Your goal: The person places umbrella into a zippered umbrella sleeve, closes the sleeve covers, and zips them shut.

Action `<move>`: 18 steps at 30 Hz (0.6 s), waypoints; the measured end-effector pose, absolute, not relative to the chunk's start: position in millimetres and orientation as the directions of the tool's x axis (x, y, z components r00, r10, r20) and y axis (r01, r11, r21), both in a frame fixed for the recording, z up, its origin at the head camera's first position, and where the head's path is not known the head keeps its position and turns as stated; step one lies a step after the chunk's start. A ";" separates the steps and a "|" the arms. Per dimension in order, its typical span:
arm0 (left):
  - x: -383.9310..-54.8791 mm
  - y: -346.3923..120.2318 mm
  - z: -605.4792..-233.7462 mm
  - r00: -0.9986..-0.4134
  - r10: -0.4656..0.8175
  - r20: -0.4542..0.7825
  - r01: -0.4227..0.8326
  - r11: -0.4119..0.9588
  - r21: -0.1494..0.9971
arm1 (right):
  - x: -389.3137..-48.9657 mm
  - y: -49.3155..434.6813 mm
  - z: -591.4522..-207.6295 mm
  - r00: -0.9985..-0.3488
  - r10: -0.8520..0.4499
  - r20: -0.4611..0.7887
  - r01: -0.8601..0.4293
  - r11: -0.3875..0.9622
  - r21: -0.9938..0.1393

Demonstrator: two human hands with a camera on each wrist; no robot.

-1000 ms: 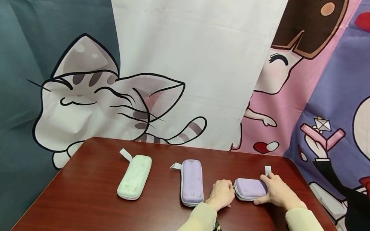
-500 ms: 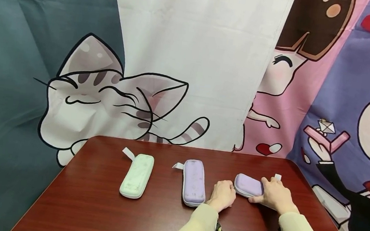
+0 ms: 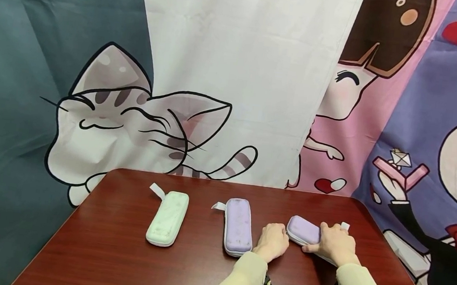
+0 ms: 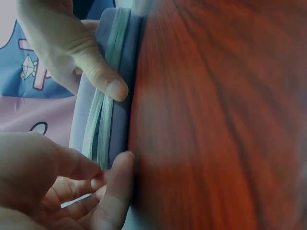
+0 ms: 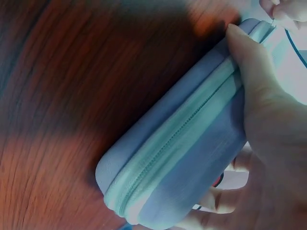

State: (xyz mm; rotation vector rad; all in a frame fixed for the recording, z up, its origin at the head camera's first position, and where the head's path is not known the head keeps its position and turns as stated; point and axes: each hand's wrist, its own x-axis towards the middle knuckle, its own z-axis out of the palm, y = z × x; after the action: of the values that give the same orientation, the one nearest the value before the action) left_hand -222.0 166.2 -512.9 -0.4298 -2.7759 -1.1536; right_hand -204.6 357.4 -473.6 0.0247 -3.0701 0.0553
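Note:
A lavender zip case (image 3: pixel 303 229) lies slanted on the table at the right, between both hands. My right hand (image 3: pixel 335 244) grips its right part, thumb along the zippered side and fingers over the far side. My left hand (image 3: pixel 272 242) is at the left end, thumb and finger pinching the zipper pull, which the fingers mostly hide. In the left wrist view a narrow dark slit (image 4: pixel 96 136) parts the zipper tapes beside those fingertips. Toward the other end, the zipper (image 5: pixel 168 143) is closed in the right wrist view. A pale tag (image 3: pixel 344 226) sticks out behind my right hand.
A second lavender case (image 3: pixel 238 227) stands lengthwise just left of my left hand, its pale tag pointing left. Farther left lies a mint-green case (image 3: pixel 168 219). The reddish-brown table (image 3: pixel 115 260) ends at a cartoon-printed cloth (image 3: pixel 236 69) behind.
The gripped case has turned from nearly level to slanted, its right end swinging toward me with my right hand. My left hand stays at its left end.

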 end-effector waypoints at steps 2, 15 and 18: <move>-222.4 164.1 -512.7 -0.963 0.218 0.161 0.265 0.638 0.723 | -204.0 356.1 -473.6 -0.998 -0.005 0.063 -0.007 0.999 -0.040; -223.6 170.5 -509.0 -0.961 0.237 0.141 0.263 0.637 0.724 | -199.2 342.1 -470.9 -0.994 0.080 0.080 0.073 0.993 -0.091; -222.1 173.8 -510.3 -0.949 0.261 0.177 0.309 0.659 0.686 | -196.9 336.7 -471.6 -0.989 0.121 0.085 0.113 0.989 -0.098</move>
State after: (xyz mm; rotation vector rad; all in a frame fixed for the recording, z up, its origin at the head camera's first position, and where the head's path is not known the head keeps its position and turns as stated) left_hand -222.1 173.8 -510.3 -0.4826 -2.8029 -1.1775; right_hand -196.9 336.7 -471.6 -0.1792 -3.0426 0.1427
